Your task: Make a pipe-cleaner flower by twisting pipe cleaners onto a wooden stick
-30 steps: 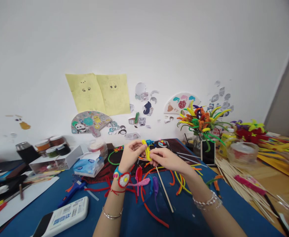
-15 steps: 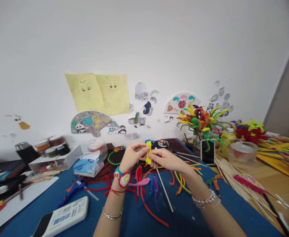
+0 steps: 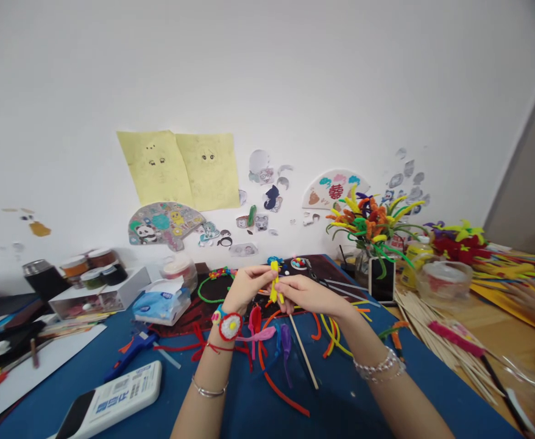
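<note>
Between my two hands is a yellow pipe cleaner (image 3: 274, 283), folded into a narrow upright bundle. My left hand (image 3: 250, 286) pinches it from the left between thumb and fingers. From the right, my right hand (image 3: 306, 292) closes its fingertips on the lower part of the same bundle. Below the hands, a thin wooden stick (image 3: 304, 353) slants down over the blue table cover. Pink, purple and red pipe-cleaner pieces, among them a purple petal shape (image 3: 286, 350), lie just under my hands. A curved orange pipe cleaner (image 3: 286, 396) lies nearer to me.
At left are a blue glue gun (image 3: 130, 353), a white device (image 3: 112, 399) and a tissue pack (image 3: 161, 302). A vase of pipe-cleaner flowers (image 3: 372, 222) and a phone (image 3: 381, 280) stand at right, beside wooden sticks (image 3: 445, 347). Another person's hand (image 3: 532, 302) is at the far right.
The yellow bundle has turned slightly and looks narrower between my fingers. My hands stay nearly in place. At the far right, the other person's hand has come further into view.
</note>
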`<state>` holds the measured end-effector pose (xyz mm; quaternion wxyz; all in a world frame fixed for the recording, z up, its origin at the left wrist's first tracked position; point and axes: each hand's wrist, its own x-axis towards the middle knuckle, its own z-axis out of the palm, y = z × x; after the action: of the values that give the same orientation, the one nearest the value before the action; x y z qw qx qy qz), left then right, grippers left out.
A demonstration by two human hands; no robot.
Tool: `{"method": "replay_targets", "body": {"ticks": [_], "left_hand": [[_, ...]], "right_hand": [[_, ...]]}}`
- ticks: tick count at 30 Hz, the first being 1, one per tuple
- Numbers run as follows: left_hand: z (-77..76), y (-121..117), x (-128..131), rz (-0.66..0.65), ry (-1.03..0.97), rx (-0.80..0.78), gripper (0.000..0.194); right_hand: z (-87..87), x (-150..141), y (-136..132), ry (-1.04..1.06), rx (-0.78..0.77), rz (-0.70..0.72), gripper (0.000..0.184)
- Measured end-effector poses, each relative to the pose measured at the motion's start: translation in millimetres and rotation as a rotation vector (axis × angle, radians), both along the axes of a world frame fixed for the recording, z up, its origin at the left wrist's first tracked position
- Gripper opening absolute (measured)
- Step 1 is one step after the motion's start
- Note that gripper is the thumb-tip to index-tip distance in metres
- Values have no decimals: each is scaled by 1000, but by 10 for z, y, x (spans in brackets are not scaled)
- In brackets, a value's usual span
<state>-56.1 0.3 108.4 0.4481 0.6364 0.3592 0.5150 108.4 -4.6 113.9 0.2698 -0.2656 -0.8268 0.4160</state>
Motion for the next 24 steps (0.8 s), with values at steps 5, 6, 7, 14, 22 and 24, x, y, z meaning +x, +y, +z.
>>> {"method": "replay_targets", "body": {"ticks": [5,6,7,14,22,24], "left_hand": [[25,-33,22,-9,3,-13,29],[30,-39,23,-8,8,-16,29],[34,-44,23,-8,12,-16,29],[68,-86,-3,-64,27,11,24],[67,-120,-2,-126,145,18,24],[66,-128,2,-133,179,2,25]], "right_hand": [[-10,9,5,4,-29,-5,38],[-16,10,9,2,-34,-10,38],[-21,12,15,0,-36,-14,39],[5,116,80,89,12,-47,35],[101,184,36,247,72,-144,35],[105,168,28,229,68,-121,33]]}}
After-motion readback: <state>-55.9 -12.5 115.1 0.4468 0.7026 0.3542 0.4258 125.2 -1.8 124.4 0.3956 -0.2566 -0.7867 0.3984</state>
